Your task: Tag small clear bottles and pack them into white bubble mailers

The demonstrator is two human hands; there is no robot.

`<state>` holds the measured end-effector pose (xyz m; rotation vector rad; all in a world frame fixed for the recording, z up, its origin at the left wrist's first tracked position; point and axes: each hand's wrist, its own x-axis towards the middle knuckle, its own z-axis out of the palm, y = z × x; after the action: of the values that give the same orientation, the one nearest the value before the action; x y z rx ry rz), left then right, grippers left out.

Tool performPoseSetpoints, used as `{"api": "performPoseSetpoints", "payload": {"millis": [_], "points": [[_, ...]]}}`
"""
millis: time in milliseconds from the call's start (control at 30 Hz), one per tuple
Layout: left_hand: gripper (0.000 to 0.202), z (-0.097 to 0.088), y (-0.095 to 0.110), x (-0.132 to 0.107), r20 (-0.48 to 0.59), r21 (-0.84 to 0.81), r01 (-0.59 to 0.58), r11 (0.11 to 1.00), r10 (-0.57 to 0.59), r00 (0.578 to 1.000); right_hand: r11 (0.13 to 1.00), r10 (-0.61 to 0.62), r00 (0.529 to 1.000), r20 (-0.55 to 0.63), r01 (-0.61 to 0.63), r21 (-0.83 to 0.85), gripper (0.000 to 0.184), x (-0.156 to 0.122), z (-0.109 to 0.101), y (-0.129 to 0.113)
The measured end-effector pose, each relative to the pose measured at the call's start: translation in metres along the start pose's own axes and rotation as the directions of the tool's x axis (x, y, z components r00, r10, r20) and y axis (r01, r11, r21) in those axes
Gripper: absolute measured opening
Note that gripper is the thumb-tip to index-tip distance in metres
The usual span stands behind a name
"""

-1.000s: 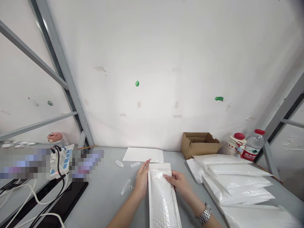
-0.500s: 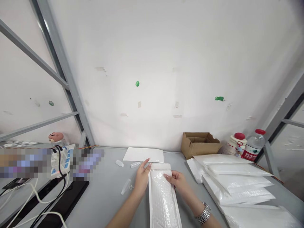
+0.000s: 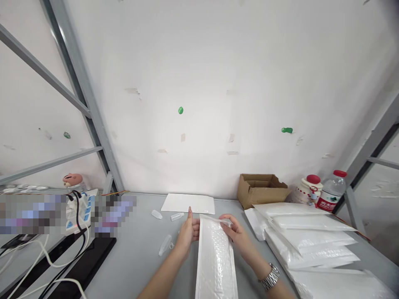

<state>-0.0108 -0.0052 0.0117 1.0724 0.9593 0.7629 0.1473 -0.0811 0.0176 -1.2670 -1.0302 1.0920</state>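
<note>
A white bubble mailer (image 3: 215, 257) stands lengthwise in front of me, its upper end raised toward the wall and its lower end cut off by the frame. My right hand (image 3: 234, 231) pinches its top right corner, thumb in front and fingers behind. At the left edge is my left hand (image 3: 186, 234), thumb stretched up and fingers reaching to the mailer's side; whether they touch it I cannot tell. Left of that hand lie several small clear plastic bottles, including one clear bottle (image 3: 165, 245) beside a little ring (image 3: 171, 245).
White paper (image 3: 187, 203) lies near the wall. Several white mailers (image 3: 314, 238) are stacked at the right, before a cardboard box (image 3: 263, 193), a white jar (image 3: 308, 189) and a water bottle (image 3: 333, 191). A power strip (image 3: 79, 214), cables and a black slab (image 3: 85, 265) occupy the left.
My left hand has let go of the mailer's top left edge and shifted slightly left, thumb up. My right hand has moved up to the top right corner, and the top edge now bends.
</note>
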Motion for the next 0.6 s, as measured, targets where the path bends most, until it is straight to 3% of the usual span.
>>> {"api": "performPoseSetpoints", "payload": {"millis": [100,200,367,467,600], "points": [[0.082,-0.002,0.003,-0.001,0.118,-0.023,0.142,0.990,-0.139,0.983,0.993,-0.069,0.997,-0.039,0.064,-0.102,0.015,0.003,-0.003,0.007],[0.070,-0.001,0.006,-0.005,0.160,0.027,0.115,0.993,-0.118,0.980,0.972,-0.133,0.990,-0.036,0.124,-0.198,0.007,0.006,-0.005,0.011],[0.053,0.001,0.004,-0.006,0.039,0.135,-0.029,0.990,0.024,0.999,0.948,-0.103,0.990,0.092,0.126,-0.292,0.015,0.001,-0.006,0.004],[0.046,0.000,-0.001,0.000,-0.011,0.166,-0.118,0.979,0.121,0.993,0.955,-0.013,0.982,0.190,0.069,-0.290,0.022,-0.002,-0.004,0.001],[0.045,0.001,-0.007,0.005,0.048,0.153,-0.183,0.971,0.178,0.983,0.983,0.095,0.993,0.071,-0.082,-0.167,0.044,0.001,-0.002,0.002]]}}
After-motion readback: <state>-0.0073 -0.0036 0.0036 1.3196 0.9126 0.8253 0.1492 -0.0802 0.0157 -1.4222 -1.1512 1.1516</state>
